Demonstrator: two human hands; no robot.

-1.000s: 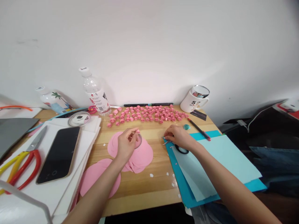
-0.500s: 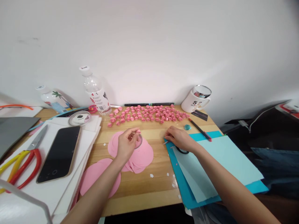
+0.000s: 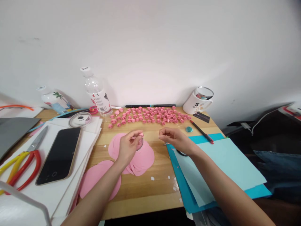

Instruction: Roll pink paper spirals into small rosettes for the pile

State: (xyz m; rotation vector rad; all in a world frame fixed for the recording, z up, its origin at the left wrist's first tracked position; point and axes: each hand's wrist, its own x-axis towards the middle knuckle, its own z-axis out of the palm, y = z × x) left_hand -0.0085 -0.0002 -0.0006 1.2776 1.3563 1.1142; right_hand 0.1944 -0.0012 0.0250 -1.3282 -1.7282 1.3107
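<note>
My left hand pinches a small pink paper roll between thumb and fingertips. It hovers above a stack of pink paper circles, on which a ring-shaped object, perhaps a tape roll, lies partly hidden. Across a gap to the right, my right hand is closed in a pinch; whatever is at its fingertips is too small to make out. Beneath that hand, scissors with a black handle rest at the edge of the blue sheets. Many finished-looking pink paper rolls cover the back of the table.
At left, a phone and red-yellow scissors lie on white sheets. Bottles and a white mug stand by the wall. A pen, teal cap and white scraps are on the table.
My right hand has lifted off the black-handled scissors and moved left, closer to my left hand. My left hand has shifted slightly right, still holding the pink paper roll.
</note>
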